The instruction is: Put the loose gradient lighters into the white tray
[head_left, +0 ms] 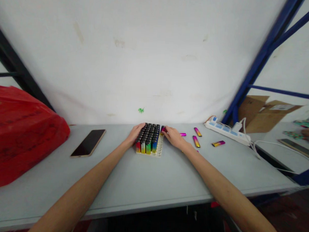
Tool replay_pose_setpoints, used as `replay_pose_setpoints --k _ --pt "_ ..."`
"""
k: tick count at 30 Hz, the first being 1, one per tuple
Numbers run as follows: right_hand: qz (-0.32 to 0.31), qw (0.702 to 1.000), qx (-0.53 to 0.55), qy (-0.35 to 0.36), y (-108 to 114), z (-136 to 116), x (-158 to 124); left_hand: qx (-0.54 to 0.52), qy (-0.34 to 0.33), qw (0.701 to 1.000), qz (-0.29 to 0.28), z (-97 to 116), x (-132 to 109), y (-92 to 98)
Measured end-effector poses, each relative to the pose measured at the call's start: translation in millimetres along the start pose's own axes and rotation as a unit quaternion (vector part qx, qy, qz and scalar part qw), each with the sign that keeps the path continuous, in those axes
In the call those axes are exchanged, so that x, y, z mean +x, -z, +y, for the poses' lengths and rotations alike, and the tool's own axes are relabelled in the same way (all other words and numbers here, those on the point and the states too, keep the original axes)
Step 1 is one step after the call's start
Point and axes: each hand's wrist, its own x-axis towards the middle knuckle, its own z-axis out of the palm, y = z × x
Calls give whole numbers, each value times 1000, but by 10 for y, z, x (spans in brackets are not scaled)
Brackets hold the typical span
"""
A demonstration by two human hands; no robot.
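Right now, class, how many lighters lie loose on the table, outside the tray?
4 loose lighters: one beside the right hand, two further right, one nearest the power strip. A sliver behind the wrist may be a fifth.

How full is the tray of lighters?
Nearly full: upright lighters crowd the tray, but its right-hand column shows empty white slots by the right hand.

Lighter tray (148, 143) centred on table (142, 180), phone (88, 142) left of it, loose lighters (196, 141) and power strip (227, 131) right

Bright, even light with faint shadows; strong wide-angle bending at the edges, and slight softness and blur around the hands (153, 136).
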Motion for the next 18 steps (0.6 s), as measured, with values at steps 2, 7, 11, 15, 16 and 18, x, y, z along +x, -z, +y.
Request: replay_pose_setpoints --k 2,7,11,15,16,18 --pt "-8 1000 -8 -7 1 -2 4 6 1 1000 2 8 3 0" --pt "-28 999 -41 6 51 39 -23 10 4 1000 6 35 -3 0" --pt "-21 998 -54 2 162 120 -90 1 11 1000 8 49 -16 -8" --pt "-44 996 -52 -52 237 161 -125 -6 21 1000 8 60 -28 -16" --pt "-51 996 -50 -56 243 160 -124 -7 21 1000 9 61 -29 -16" --pt "-63 996 -50 -48 248 152 -119 -7 20 1000 9 62 -31 -14"
